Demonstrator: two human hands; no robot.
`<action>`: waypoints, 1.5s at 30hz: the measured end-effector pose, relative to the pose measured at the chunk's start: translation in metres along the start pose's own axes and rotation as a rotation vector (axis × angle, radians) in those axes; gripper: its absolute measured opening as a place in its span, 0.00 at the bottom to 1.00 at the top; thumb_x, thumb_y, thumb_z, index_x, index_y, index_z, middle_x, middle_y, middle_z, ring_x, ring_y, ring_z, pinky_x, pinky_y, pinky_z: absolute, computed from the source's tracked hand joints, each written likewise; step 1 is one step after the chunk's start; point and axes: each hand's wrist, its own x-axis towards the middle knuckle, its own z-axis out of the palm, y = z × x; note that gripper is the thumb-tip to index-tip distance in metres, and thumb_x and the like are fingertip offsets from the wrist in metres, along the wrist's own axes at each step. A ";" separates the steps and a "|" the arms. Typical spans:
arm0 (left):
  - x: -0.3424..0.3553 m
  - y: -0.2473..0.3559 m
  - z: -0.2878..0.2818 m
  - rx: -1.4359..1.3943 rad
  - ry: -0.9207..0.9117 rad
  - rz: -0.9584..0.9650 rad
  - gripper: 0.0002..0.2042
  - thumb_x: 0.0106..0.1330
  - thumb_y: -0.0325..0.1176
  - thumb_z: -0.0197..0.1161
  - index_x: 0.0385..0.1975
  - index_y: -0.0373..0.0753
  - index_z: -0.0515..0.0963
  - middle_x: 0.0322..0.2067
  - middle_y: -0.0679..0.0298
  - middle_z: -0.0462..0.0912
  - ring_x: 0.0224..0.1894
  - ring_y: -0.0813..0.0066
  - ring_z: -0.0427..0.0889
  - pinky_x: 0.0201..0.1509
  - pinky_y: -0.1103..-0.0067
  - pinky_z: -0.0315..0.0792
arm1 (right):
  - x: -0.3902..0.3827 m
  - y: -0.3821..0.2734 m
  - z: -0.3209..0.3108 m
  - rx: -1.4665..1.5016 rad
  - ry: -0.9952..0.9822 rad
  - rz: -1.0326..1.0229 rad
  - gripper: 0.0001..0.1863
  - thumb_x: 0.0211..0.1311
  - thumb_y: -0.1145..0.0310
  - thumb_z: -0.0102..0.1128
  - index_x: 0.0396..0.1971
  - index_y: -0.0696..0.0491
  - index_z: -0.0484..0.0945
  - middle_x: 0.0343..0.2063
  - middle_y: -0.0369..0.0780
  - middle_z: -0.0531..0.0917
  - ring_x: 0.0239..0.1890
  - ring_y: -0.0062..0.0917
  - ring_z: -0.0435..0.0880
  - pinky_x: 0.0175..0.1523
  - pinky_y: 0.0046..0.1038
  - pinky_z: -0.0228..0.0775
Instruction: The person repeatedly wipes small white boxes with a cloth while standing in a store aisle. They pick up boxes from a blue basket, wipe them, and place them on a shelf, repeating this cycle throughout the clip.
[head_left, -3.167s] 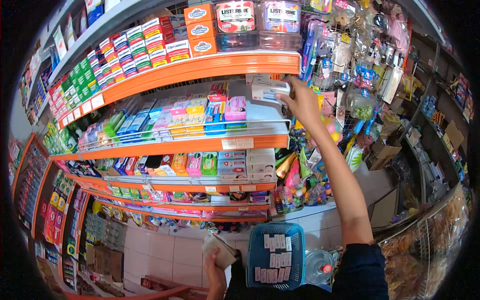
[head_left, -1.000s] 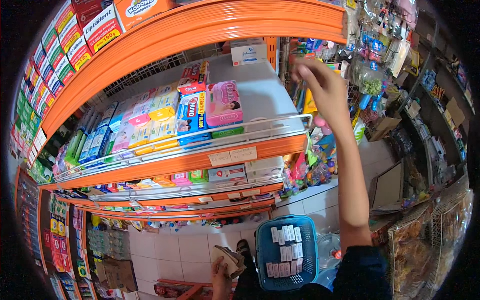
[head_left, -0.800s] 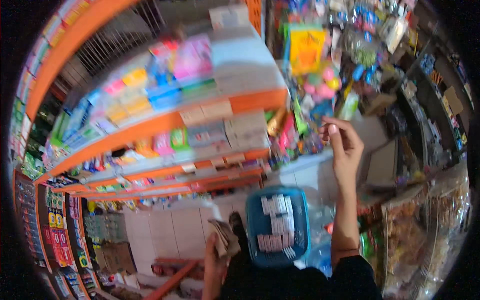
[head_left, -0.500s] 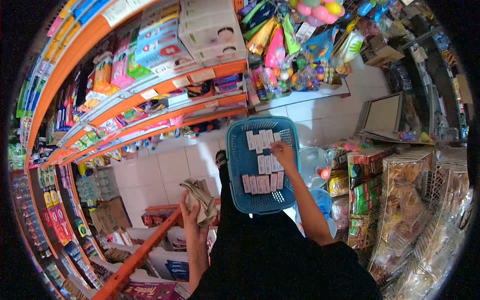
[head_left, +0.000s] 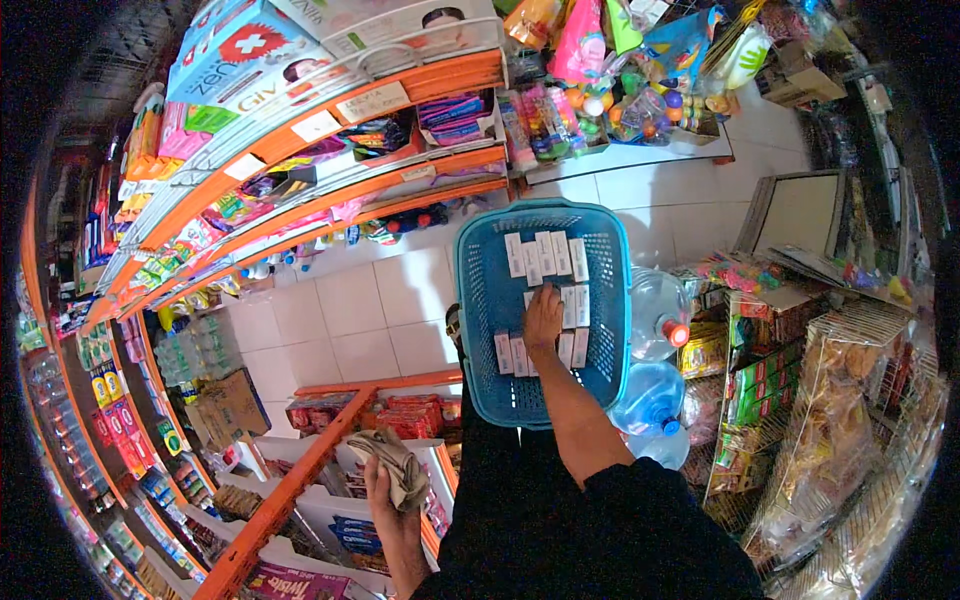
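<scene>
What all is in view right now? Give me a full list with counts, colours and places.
basket: one, blue plastic, centre, below the person's chest.
small boxes: about a dozen, white, lying flat in rows inside the basket.
water jugs: two showing, clear with a red cap on one, on the floor right of the basket.
shelves: several tiers, orange edges, upper left, packed with mixed coloured packets.
lower rack: one, orange rail, lower left, holding red and blue packs.
wire racks: right side, holding bagged snacks.
floor: white tiles, centre left.
left hand: bottom centre, grip closed on a cloth, beige and crumpled.
right hand: inside the basket, resting on the white boxes; whether it grips one cannot be told.
</scene>
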 end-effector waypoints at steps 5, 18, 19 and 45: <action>0.006 -0.017 -0.020 -0.086 -0.101 -0.075 0.19 0.58 0.34 0.55 0.50 0.40 0.64 0.46 0.61 0.71 0.46 0.66 0.73 0.44 0.68 0.72 | -0.001 -0.005 -0.064 0.462 -0.053 0.054 0.14 0.41 0.71 0.56 0.31 0.57 0.73 0.38 0.46 0.73 0.43 0.37 0.68 0.44 0.34 0.63; -0.005 -0.017 -0.038 -0.205 -0.197 -0.148 0.17 0.60 0.33 0.51 0.49 0.37 0.66 0.48 0.59 0.70 0.48 0.64 0.71 0.54 0.65 0.65 | 0.011 -0.022 -0.043 0.229 -0.384 0.195 0.23 0.46 0.53 0.59 0.36 0.56 0.72 0.29 0.42 0.80 0.31 0.34 0.81 0.32 0.33 0.72; -0.003 -0.019 -0.032 -0.243 -0.158 -0.155 0.17 0.60 0.33 0.51 0.49 0.35 0.65 0.47 0.58 0.71 0.48 0.63 0.72 0.52 0.66 0.67 | 0.012 -0.022 -0.014 0.209 -0.417 0.225 0.22 0.46 0.54 0.59 0.36 0.56 0.72 0.28 0.43 0.80 0.31 0.35 0.80 0.32 0.33 0.72; -0.067 0.054 0.036 0.549 -0.831 0.488 0.17 0.51 0.33 0.65 0.38 0.32 0.74 0.48 0.59 0.63 0.51 0.70 0.64 0.51 0.76 0.64 | -0.068 -0.016 -0.442 1.333 -0.368 -0.825 0.29 0.53 0.55 0.58 0.50 0.56 0.63 0.44 0.44 0.70 0.49 0.31 0.68 0.52 0.29 0.61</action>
